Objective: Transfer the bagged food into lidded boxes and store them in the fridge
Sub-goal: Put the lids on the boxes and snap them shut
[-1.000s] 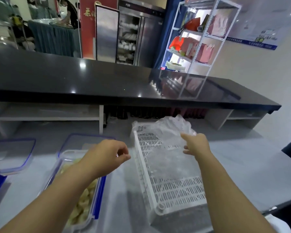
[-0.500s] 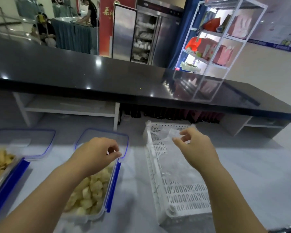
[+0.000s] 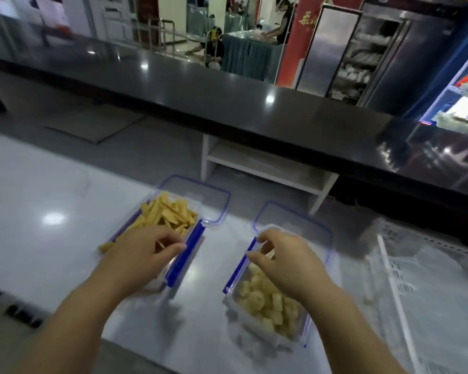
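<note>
Two clear boxes with blue clips stand on the pale worktop. The left box [image 3: 170, 211] holds yellow strips of food, and the right box [image 3: 268, 303] holds pale chunks. Behind each box lies its clear, blue-rimmed lid: the left lid [image 3: 208, 195] and the right lid [image 3: 303, 222]. My left hand [image 3: 143, 252] hovers over the near end of the left box, fingers loosely curled and holding nothing. My right hand [image 3: 284, 257] is above the far end of the right box with its fingers curved down and nothing in them.
A white slotted basket [image 3: 405, 268] with a crumpled clear bag [image 3: 438, 265] lies at the right. A raised black counter [image 3: 227, 93] runs across behind the worktop, with white shelving [image 3: 265, 163] under it. A steel fridge [image 3: 362, 49] and people stand far behind.
My right hand has let go of the clear bag in the basket and moved left over the right box. My left hand has shifted over the left box. The view has swung left.
</note>
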`<state>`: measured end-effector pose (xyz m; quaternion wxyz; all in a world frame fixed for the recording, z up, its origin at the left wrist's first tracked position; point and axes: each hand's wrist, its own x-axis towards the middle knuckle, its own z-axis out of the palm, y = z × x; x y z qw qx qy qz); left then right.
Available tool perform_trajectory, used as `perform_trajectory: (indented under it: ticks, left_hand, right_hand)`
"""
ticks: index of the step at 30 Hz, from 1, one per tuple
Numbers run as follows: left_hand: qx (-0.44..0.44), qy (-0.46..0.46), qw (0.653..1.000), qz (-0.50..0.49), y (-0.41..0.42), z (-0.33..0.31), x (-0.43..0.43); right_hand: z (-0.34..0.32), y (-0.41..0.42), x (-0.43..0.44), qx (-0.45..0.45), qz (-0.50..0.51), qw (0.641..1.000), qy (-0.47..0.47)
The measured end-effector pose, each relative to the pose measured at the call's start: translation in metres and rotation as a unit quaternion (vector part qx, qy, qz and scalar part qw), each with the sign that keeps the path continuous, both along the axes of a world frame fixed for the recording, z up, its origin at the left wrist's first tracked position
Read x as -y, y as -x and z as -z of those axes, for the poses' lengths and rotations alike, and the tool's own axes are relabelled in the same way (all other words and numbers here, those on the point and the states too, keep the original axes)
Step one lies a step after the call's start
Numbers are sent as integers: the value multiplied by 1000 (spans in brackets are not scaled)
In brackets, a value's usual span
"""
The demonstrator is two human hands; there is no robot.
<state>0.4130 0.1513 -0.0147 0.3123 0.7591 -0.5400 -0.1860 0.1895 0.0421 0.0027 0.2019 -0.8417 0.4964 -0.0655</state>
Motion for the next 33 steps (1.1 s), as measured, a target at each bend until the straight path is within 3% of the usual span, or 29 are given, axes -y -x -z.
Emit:
perform_trajectory:
  ticks: [5, 15, 23, 29, 33]
  left_hand:
    - [-59, 43, 997, -35, -65, 1, -18]
    - [-51, 29, 998, -11, -152, 21, 5]
    - [-69, -105, 990, 60, -170, 54, 25]
    - [-134, -101, 983, 74, -170, 57, 25]
    - [-189, -46, 980, 44, -175, 51, 17]
  right_hand:
    - [17, -67, -21, 19, -7, 999, -43]
    - [52, -133, -44, 125, 148, 970, -144]
    - [64, -154, -54, 228, 215, 923, -224]
    - [62, -157, -60, 325, 236, 877, -262]
    - [60, -161, -60, 364, 228, 862, -269]
